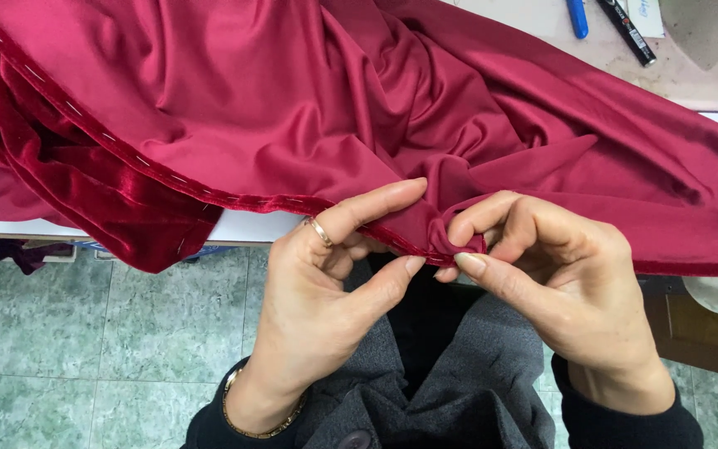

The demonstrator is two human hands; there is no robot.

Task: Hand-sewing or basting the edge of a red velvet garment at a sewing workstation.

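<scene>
A large piece of dark red velvet cloth (309,91) lies bunched over the white table edge (251,226), with a line of white basting stitches along its folded hem. My left hand (326,291), with a ring and a thin gold bracelet, pinches the hem between thumb and forefinger. My right hand (558,283) pinches the same hem just to the right, fingers curled over a small fold. The two hands almost touch. No needle can be made out.
A blue pen (577,18) and a black marker (627,32) lie on the table at the top right, next to a grey paper piece (708,29). Green tiled floor (85,333) shows below. My grey coat (450,374) fills the bottom centre.
</scene>
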